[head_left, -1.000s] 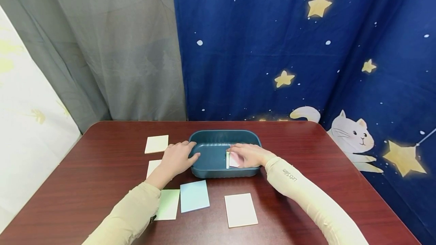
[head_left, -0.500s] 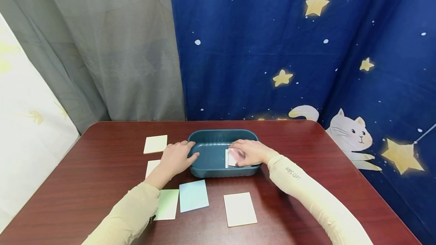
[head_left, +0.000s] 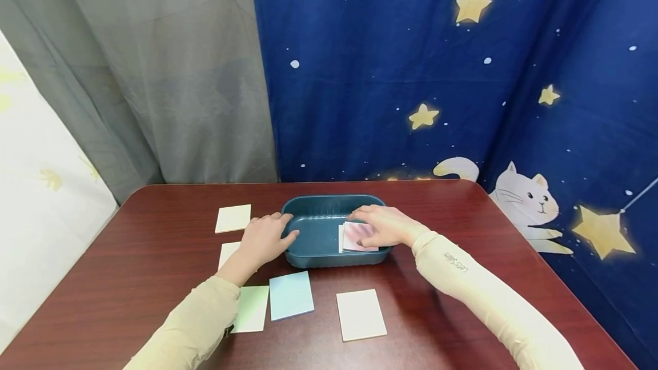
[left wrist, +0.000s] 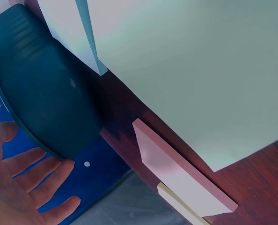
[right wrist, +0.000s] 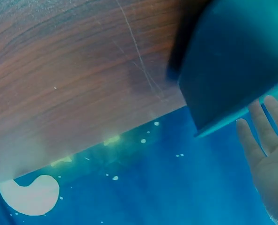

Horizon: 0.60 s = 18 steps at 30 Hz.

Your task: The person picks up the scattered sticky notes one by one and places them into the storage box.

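A dark teal oval-sided basin point(head_left: 315, 238) stands at the middle of the table. On its left rim my left hand point(head_left: 264, 238) rests, fingers spread, as the left wrist view also shows. Inside, at the right, a pink-white sticky-note pad point(head_left: 354, 237) overlaps another pad point(head_left: 341, 240), of which just a pale strip shows. Over these pads hovers my right hand point(head_left: 386, 226), its fingers and thumb spread apart. Straight fingers of the right hand point(right wrist: 272, 154) show beside the basin wall point(right wrist: 232, 70) in the right wrist view; nothing is gripped.
More sticky-note pads lie about: a pale yellow one point(head_left: 233, 218), a whitish one point(head_left: 228, 251) partly behind my left wrist, a green one point(head_left: 253, 309), a blue one point(head_left: 291, 296) and a cream one point(head_left: 361, 315). Curtains point(head_left: 360, 73) hang behind the table point(head_left: 432, 204).
My right hand has let go of the pink-white pad in the basin and drawn a little right, leaving more of it visible. The left hand stays on the rim.
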Each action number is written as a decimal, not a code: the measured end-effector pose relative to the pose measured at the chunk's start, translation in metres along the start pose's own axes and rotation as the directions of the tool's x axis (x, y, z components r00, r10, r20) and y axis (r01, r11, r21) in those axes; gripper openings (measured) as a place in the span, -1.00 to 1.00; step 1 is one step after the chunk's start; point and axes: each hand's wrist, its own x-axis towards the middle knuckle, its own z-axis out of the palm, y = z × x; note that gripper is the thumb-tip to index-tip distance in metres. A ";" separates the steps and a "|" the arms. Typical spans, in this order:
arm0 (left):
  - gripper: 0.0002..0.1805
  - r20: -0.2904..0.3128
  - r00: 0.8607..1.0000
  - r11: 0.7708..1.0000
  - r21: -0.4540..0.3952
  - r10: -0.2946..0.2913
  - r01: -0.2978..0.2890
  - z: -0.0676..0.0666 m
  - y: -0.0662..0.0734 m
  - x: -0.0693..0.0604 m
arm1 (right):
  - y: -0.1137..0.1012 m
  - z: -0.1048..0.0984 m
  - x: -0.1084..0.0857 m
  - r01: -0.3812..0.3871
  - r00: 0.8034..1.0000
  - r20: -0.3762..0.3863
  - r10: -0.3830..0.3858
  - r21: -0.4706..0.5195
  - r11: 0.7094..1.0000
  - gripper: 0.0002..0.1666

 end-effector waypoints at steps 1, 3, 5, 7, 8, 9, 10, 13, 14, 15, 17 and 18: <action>-0.52 -0.001 1.000 1.000 0.000 -0.001 0.001 0.000 0.000 0.000 | -0.001 -0.002 -0.001 0.002 1.000 -0.003 -0.002 0.000 1.000 -0.37; -0.52 -0.004 1.000 1.000 -0.002 -0.001 0.001 0.000 0.000 0.000 | -0.003 -0.006 -0.002 0.004 1.000 -0.012 -0.004 0.004 1.000 -0.37; -0.52 -0.005 1.000 1.000 -0.003 -0.002 0.002 0.000 0.000 -0.001 | -0.006 -0.009 -0.004 0.008 1.000 -0.022 -0.008 0.003 1.000 -0.38; -0.52 -0.002 1.000 1.000 0.000 -0.002 0.002 0.000 0.001 -0.001 | -0.008 -0.012 -0.007 0.012 1.000 -0.029 -0.012 -0.003 1.000 -0.38; -0.52 0.000 1.000 1.000 0.001 -0.003 0.003 0.000 0.001 -0.001 | -0.009 -0.014 -0.008 0.016 0.999 -0.036 -0.016 -0.005 1.000 -0.39; -0.52 0.003 1.000 1.000 0.003 -0.004 0.004 0.000 0.001 -0.001 | -0.010 -0.015 -0.009 0.017 0.999 -0.041 -0.018 -0.010 1.000 -0.39; -0.51 0.006 1.000 1.000 0.004 -0.005 0.005 0.000 0.001 -0.001 | -0.012 -0.016 -0.010 0.022 0.999 -0.049 -0.022 -0.012 1.000 -0.40; -0.51 0.010 1.000 1.000 0.007 -0.007 0.007 0.000 0.001 -0.002 | -0.015 -0.021 -0.014 0.026 0.998 -0.060 -0.028 -0.025 0.999 -0.40; -0.51 0.011 1.000 1.000 0.007 -0.007 0.007 0.000 0.002 -0.002 | -0.016 -0.022 -0.015 0.030 0.997 -0.065 -0.032 -0.028 0.999 -0.41; -0.51 0.010 1.000 1.000 0.007 -0.007 0.007 0.000 0.002 -0.002 | -0.017 -0.023 -0.016 0.032 0.997 -0.068 -0.034 -0.031 0.999 -0.41; -0.51 0.005 1.000 1.000 0.005 -0.004 0.004 -0.001 0.002 -0.002 | -0.020 -0.026 -0.020 0.040 0.996 -0.074 -0.043 -0.040 0.998 -0.40; -0.51 0.003 1.000 1.000 0.004 -0.003 0.003 -0.001 0.002 -0.002 | -0.021 -0.027 -0.021 0.044 0.996 -0.080 -0.047 -0.044 0.998 -0.40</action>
